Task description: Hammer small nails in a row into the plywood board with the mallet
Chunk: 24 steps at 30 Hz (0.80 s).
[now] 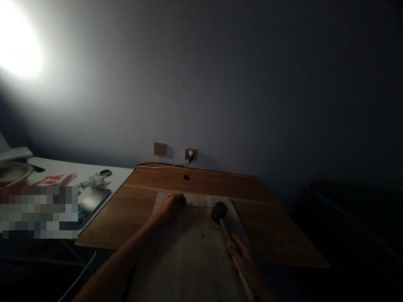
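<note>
A mallet with a dark rounded head (219, 212) and a light wooden handle is in my right hand (241, 253), whose fingers wrap round the handle. Its head is over the right part of a pale wooden board (185, 264). Several small metal fasteners, nails or screws, stand in a row (197, 204) near the board's far edge. At the left end of that row my left hand (174, 202) rests closed on the board; what its fingers hold, if anything, is too dark to see. Two loose fasteners (202, 233) lie nearer to me.
Under the board is a brown wooden table (277, 230) against the wall. Two wall sockets (160, 149) sit behind it, one with a white plug (190, 154) and cables. A white table (118, 173) at left bears a silver laptop-like slab (94, 201), crumpled plastic (96, 181) and other items.
</note>
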### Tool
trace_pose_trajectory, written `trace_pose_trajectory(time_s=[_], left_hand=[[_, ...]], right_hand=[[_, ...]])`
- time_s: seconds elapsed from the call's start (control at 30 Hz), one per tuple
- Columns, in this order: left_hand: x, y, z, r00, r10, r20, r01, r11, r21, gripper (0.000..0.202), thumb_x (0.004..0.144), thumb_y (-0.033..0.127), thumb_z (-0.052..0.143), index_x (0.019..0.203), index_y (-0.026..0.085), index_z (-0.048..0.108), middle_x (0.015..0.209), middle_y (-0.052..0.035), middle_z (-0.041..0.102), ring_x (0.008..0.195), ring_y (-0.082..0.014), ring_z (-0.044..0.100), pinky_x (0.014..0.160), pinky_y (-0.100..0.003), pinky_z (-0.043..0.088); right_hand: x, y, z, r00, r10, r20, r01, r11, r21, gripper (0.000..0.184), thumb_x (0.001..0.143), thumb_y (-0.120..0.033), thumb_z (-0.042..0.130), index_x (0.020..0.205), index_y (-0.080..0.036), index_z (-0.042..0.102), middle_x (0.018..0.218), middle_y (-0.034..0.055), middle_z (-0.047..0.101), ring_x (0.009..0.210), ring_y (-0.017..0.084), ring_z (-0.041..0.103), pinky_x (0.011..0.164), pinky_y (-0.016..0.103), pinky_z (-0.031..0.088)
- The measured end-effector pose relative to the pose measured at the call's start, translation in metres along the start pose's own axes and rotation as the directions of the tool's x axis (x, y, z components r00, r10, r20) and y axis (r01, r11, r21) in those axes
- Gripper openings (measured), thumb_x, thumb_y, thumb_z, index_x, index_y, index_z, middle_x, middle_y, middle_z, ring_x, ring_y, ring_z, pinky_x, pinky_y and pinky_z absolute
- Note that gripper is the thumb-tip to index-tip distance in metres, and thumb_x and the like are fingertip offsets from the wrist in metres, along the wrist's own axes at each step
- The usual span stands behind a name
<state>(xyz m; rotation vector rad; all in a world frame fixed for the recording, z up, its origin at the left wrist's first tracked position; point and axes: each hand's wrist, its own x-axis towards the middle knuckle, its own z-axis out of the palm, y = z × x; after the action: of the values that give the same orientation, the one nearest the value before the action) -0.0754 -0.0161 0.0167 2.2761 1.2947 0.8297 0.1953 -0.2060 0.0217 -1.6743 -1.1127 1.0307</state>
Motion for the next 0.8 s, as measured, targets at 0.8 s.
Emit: trace_pose_trajectory(time_s=[0.8], left_hand=[[0.002,-0.008,0.012,0.999,-0.032,-0.024,0.028,0.991,-0.127,0.042,0.081,0.015,0.059,0.121,0.024,0.059,0.1,-0.0035,0.074,0.089,-0.0203,0.069,0.076,-0.026,0.049]], right_hand=[[0.038,-0.058,0.09,0.949,-0.164,0.27,0.185,0.981,-0.054,0.048,0.084,-0.036,0.05,0.126,-0.014,0.058,0.071,-0.0049,0.054,0.037,0.005,0.043,0.033,0.018,0.033]])
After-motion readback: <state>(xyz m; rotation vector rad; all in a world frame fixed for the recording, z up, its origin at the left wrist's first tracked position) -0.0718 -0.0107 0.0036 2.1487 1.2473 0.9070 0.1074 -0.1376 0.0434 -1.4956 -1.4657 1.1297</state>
